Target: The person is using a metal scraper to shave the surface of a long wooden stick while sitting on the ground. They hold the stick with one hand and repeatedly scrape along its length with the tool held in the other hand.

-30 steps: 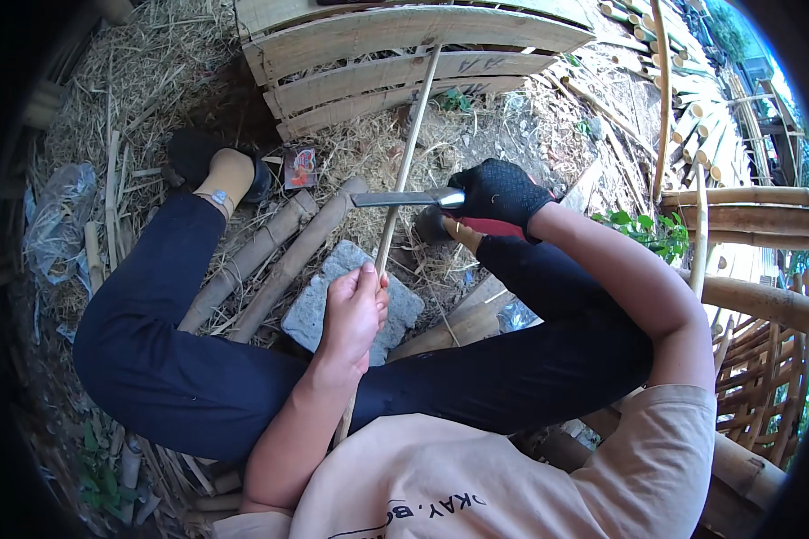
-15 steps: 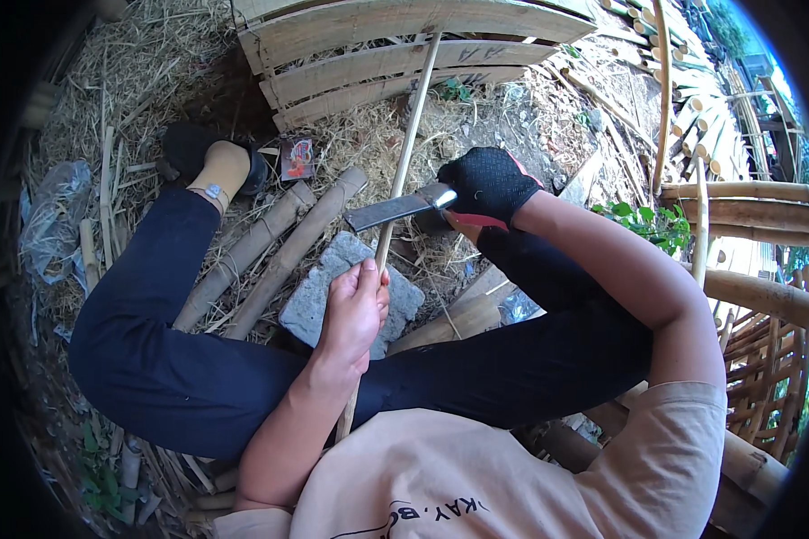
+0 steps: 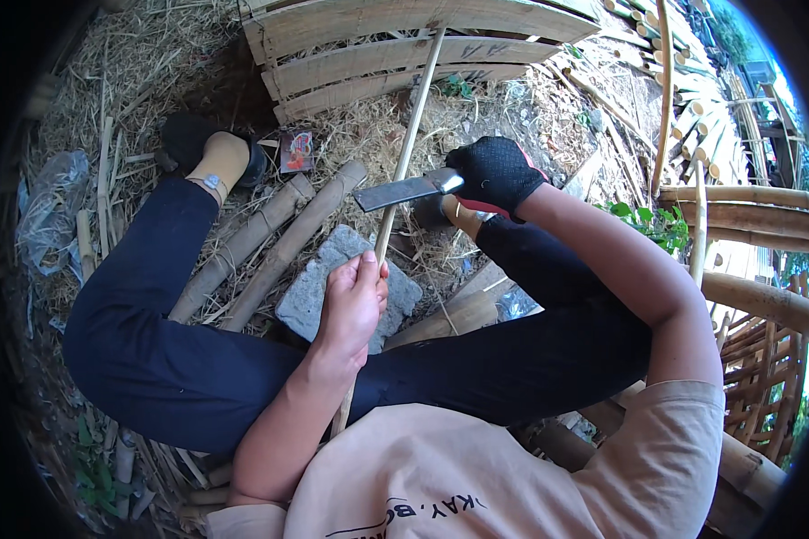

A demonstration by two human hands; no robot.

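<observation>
Slim pale stick (image 3: 415, 126) in the bare left hand (image 3: 355, 301), a broad-bladed knife (image 3: 391, 193) crossing it.
The stick slants from the shirt (image 3: 404, 458) toward twelve o'clock, its far end overlapping the wooden crate (image 3: 355, 36); whether they touch is unclear. Left fingers close round it; at about one o'clock from them, the gloved right hand (image 3: 499, 171) has its fingers wrapped on the knife's handle. I cannot tell if the blade meets the stick. Drawn toward six o'clock, a slipping edge could reach the bare thumb; a knot or loose grip might cause that. Beneath the left hand sits a stone block (image 3: 310, 305); bamboo poles (image 3: 301, 220) lie toward eleven.
</observation>
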